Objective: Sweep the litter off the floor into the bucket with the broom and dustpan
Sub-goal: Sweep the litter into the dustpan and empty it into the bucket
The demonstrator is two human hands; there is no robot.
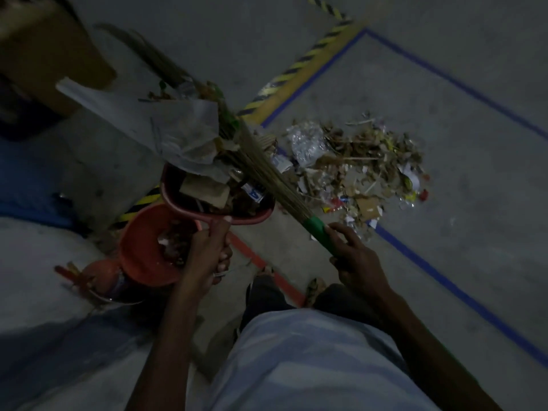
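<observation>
My left hand [212,252] grips the handle of a red dustpan [252,216] heaped with paper, plastic sheet and leaves, held in the air just above and right of the orange bucket [135,247]. The bucket has some litter inside. My right hand [354,258] holds the green-taped handle of a straw broom [261,170], whose bristles lie across the load on the dustpan. A pile of litter [358,170] of dry leaves, cardboard bits and wrappers lies on the grey floor to the right.
A cardboard box [44,51] stands at the upper left. Yellow-black hazard tape [302,60] and blue floor tape [444,292] cross the floor. A red object [98,274] lies left of the bucket. My feet [314,289] are near a red line.
</observation>
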